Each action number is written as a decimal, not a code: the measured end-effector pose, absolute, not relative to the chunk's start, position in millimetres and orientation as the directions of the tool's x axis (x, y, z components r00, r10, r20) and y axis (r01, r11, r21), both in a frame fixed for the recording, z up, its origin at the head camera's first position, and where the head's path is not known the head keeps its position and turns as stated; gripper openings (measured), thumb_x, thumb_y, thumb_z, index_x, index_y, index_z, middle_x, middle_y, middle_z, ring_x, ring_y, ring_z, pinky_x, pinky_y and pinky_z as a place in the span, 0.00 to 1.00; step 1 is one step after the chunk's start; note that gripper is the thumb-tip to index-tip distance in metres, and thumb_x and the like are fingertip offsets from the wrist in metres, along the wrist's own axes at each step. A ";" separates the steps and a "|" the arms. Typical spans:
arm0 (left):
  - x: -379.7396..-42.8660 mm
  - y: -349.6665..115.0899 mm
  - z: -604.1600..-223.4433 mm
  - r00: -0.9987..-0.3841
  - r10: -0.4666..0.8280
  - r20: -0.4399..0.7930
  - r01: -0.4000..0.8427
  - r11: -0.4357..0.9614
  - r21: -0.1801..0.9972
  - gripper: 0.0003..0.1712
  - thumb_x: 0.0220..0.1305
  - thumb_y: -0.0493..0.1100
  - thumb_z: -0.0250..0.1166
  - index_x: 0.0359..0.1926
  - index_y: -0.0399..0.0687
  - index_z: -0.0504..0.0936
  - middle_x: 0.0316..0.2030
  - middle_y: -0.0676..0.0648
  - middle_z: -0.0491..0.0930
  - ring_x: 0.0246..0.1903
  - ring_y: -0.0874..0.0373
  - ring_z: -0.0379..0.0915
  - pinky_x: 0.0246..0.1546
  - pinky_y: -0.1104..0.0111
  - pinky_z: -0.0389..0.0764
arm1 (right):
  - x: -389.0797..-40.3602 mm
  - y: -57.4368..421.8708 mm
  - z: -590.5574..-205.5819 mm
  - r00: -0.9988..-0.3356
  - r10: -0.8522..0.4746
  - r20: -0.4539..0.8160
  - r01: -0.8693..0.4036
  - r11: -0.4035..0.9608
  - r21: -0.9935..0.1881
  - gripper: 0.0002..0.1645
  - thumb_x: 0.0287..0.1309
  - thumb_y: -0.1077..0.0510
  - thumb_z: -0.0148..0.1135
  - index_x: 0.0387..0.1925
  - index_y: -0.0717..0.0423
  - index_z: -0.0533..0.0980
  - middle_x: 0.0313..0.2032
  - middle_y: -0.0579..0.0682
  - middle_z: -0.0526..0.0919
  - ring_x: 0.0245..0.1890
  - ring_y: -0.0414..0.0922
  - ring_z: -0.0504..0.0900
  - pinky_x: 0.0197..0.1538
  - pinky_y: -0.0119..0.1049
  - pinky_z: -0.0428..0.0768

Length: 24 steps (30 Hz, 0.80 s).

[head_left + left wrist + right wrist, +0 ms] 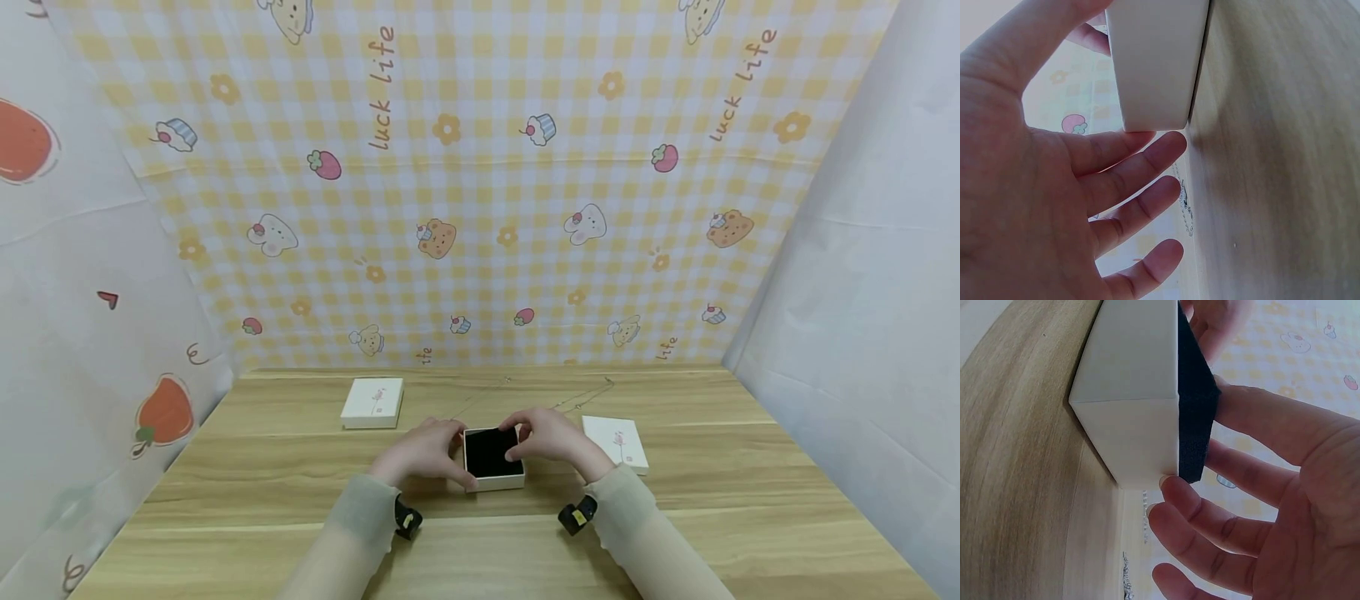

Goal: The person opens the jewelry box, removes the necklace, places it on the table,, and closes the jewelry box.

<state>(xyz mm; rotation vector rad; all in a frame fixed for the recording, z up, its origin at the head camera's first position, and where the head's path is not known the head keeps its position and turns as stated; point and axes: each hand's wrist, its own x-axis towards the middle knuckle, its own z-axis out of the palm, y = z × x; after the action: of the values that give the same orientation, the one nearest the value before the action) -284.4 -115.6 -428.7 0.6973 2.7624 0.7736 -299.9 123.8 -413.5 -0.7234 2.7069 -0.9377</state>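
Observation:
A white box (500, 483) sits on the table with a black foam pad (487, 450) in it. My left hand (420, 454) holds the box from its left side, thumb at the front corner and index finger at the back. The other left fingers extend past the white wall (1157, 69) in the left wrist view. My right hand (551, 435) pinches the pad at its right side between thumb and index finger. In the right wrist view the pad (1194, 437) stands up above the box rim on that side, and a curled fingertip is at the rim.
A white box with pink print (372, 400) stands at the back left. A similar white lid (611, 440) lies right of my right hand. Thin chain necklaces, one left (480, 396) and one right (577, 407), lie behind my hands, before the checked cloth (480, 192).

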 end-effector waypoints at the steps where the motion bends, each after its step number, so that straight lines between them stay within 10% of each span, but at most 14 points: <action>1: -284.5 -115.6 -428.7 -0.871 0.489 -0.052 0.390 0.752 0.531 0.45 0.35 0.63 0.79 0.53 0.46 0.76 0.41 0.52 0.77 0.43 0.54 0.66 0.45 0.56 0.71 | -299.7 123.6 -413.4 -0.865 -0.502 -0.018 -0.384 0.683 -0.621 0.23 0.46 0.56 0.74 0.48 0.49 0.82 0.24 0.44 0.78 0.24 0.41 0.72 0.29 0.37 0.70; 24: -284.4 -114.7 -428.1 -0.873 0.484 -0.055 0.386 0.757 0.527 0.44 0.35 0.63 0.79 0.53 0.45 0.76 0.41 0.52 0.77 0.43 0.54 0.66 0.45 0.56 0.71 | -296.3 121.0 -414.6 -0.874 -0.484 -0.040 -0.367 0.711 -0.600 0.25 0.44 0.56 0.75 0.48 0.51 0.81 0.25 0.45 0.77 0.26 0.43 0.73 0.31 0.38 0.70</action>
<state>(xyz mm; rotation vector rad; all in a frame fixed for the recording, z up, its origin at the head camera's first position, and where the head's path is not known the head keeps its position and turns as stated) -284.4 -114.7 -428.1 0.6916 2.7660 0.7678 -296.3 121.0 -414.6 -0.6845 2.7233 -0.8923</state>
